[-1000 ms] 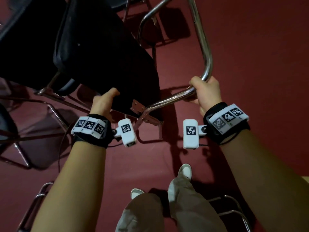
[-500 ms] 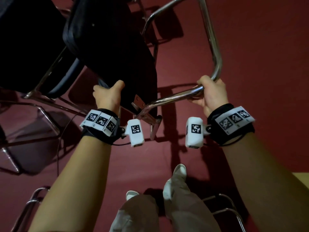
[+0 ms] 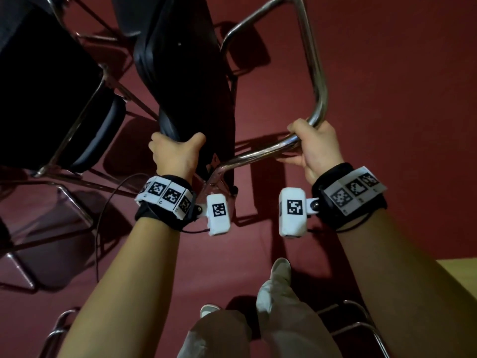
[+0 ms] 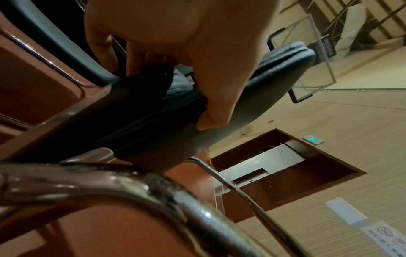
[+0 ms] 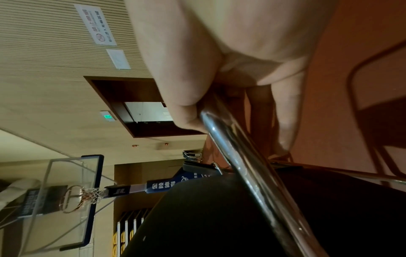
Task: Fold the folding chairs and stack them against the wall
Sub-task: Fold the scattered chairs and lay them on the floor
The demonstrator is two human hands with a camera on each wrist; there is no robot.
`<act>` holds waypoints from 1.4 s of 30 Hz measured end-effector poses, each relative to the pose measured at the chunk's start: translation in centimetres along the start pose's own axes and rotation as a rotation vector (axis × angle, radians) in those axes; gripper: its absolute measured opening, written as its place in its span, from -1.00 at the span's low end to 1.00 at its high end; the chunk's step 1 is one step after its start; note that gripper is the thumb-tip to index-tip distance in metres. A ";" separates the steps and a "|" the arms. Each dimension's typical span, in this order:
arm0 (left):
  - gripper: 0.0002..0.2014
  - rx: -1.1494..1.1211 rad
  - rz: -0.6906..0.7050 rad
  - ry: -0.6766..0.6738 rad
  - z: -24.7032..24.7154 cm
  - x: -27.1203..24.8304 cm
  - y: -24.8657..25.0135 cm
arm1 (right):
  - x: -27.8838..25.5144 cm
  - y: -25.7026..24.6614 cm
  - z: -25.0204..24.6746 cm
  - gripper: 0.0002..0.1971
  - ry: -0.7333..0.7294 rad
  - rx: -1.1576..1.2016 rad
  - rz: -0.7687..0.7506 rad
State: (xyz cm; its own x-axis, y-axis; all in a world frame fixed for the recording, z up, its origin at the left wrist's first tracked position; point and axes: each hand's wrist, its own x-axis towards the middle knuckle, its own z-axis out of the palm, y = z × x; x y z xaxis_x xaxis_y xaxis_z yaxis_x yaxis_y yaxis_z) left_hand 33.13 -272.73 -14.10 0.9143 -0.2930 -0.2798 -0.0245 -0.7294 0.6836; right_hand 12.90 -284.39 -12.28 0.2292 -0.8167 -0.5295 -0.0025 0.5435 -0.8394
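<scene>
I hold a folding chair with a black padded seat and a chrome tube frame over the red floor. My left hand grips the near edge of the black seat, thumb on one face and fingers curled over the other. My right hand is wrapped round the chrome tube at its bend. The seat stands nearly edge-on to me, close against the frame. The chair's feet are out of view.
Another black chair with chrome legs stands unfolded at the left. More chrome chair frames show at the lower left and lower right. My feet are on the red carpet below. A wood-panelled wall and a basketball hoop appear in the wrist views.
The seat has swung up closer to the chrome frame and now stands steeper. Both hands kept their grip and rose slightly with the chair.
</scene>
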 end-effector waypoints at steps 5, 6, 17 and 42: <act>-0.07 0.022 0.032 0.012 -0.1 -0.5 0.7 | -0.4 -0.7 0.9 -0.78 -0.045 -0.037 -0.034; -0.07 0.018 0.037 0.014 -0.2 -0.5 0.8 | -0.5 -0.7 0.9 -0.76 -0.041 -0.044 -0.041; -0.12 0.018 0.061 0.025 -1.0 -0.1 -0.2 | -1.3 -0.2 1.9 -0.71 -0.053 -0.051 -0.074; -0.89 -0.159 0.217 -0.265 2.0 -0.7 -0.2 | -3.3 -1.6 4.0 -0.30 -0.168 0.141 -0.266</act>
State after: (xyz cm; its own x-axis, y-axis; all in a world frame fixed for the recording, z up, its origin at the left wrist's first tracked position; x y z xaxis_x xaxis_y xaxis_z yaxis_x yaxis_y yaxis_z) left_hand 31.66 -273.58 -15.37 0.7581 -0.5950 -0.2670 -0.1244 -0.5338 0.8364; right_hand 16.04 -281.84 -8.68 0.3606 -0.8967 -0.2567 0.2110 0.3466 -0.9140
